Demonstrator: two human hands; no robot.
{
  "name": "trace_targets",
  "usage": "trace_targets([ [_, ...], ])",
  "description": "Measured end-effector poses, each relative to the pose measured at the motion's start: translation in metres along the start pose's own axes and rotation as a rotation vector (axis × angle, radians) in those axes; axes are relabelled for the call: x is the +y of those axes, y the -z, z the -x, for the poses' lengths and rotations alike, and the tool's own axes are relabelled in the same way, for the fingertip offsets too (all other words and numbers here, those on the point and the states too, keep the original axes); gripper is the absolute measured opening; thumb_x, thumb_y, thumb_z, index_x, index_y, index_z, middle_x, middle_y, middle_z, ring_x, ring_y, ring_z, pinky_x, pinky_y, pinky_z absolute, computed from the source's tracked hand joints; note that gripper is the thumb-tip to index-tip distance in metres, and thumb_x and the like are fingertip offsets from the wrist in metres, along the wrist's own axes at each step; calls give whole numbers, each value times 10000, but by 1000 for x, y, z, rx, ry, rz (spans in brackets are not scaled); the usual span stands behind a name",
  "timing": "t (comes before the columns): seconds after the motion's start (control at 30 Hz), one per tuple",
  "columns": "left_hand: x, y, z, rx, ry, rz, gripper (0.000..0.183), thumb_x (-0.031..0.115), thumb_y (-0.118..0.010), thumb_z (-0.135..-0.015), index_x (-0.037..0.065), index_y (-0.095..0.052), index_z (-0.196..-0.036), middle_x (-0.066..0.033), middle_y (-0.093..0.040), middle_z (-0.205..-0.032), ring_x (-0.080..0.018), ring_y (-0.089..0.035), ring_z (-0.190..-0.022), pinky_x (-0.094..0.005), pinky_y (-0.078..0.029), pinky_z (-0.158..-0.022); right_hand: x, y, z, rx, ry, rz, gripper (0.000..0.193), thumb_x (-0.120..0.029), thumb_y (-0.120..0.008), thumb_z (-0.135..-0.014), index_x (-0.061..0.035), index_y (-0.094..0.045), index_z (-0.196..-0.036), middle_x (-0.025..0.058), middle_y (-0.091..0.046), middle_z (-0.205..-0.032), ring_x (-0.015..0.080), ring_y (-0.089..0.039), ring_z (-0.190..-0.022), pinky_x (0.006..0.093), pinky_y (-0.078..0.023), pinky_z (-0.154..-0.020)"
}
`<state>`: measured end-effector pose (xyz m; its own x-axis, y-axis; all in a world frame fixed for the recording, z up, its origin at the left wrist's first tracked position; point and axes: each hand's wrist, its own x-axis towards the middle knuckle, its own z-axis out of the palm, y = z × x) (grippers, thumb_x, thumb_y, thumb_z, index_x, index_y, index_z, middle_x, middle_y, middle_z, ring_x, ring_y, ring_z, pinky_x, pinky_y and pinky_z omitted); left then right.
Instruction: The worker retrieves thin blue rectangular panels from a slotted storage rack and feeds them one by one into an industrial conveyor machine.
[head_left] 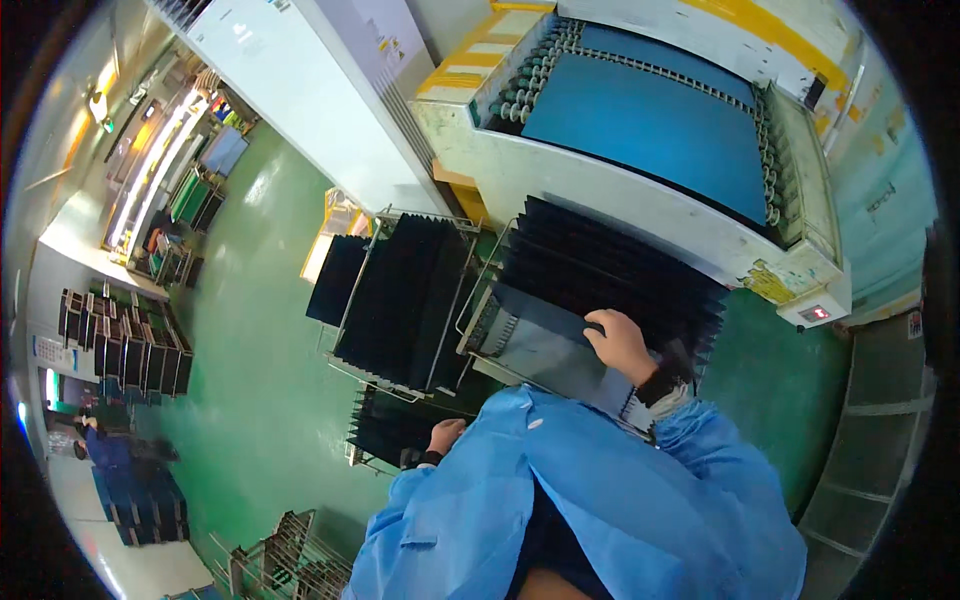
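My right hand [620, 345] is closed at the top edge of a thin grey panel [548, 342], thumb and fingers pinched together. The panel stands at the near end of a rack of dark, closely spaced panels [610, 265]. My left hand [447, 435] is lower and to the left, beside a low rack of dark panels [390, 425]. Its fingers are curled in and what they hold, if anything, is hidden. Another wire-framed rack of dark panels [405, 300] stands between the hands' area and the aisle.
A roller conveyor machine [465, 130] carries a large blue panel [645, 130] beyond the racks. A tall white cabinet [300, 90] stands left of it. Metal rack frames [285, 560] are at lower left. A person in dark blue [110, 450] stands far left near stacked racks [130, 345].
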<state>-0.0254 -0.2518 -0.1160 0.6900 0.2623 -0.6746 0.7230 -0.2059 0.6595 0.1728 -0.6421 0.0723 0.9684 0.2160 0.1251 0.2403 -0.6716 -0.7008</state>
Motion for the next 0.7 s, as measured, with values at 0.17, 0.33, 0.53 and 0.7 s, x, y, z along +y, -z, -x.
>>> trace_targets([
  [0.17,-5,-1,-5,2,-89,3,257,257,-631,-800,16,-683,-874,-36,-649,-731,-114,-584,-659,-264,-469,-626,2,-2,10,-19,-88,97,227,-197,-631,-751,-51,-622,-924,150,-621,-856,347,-589,-823,435,-468,-718],
  [0.33,-30,2,-20,-55,-305,-219,257,262,-613,-810,29,-678,-899,-45,-659,-766,-137,-600,-676,-295,-475,-626,32,-18,15,-148,-114,395,188,-205,-620,-735,-30,-617,-804,188,-607,-740,375,-593,-736,478,-466,-653],
  [0.53,-2,-1,-9,-30,30,-52,322,337,-643,-784,24,-686,-847,-62,-663,-750,-155,-624,-699,-301,-496,-640,39,-17,3,-119,-218,419,172,-196,-632,-711,-25,-625,-727,209,-625,-773,387,-608,-770,479,-479,-674],
  [0.7,6,-1,-4,-21,114,-23,315,339,-619,-790,42,-693,-864,-74,-668,-780,-150,-618,-704,-286,-493,-652,34,-15,-3,-123,-257,480,209,-227,-669,-684,-41,-663,-779,195,-637,-783,364,-619,-774,454,-482,-690],
])
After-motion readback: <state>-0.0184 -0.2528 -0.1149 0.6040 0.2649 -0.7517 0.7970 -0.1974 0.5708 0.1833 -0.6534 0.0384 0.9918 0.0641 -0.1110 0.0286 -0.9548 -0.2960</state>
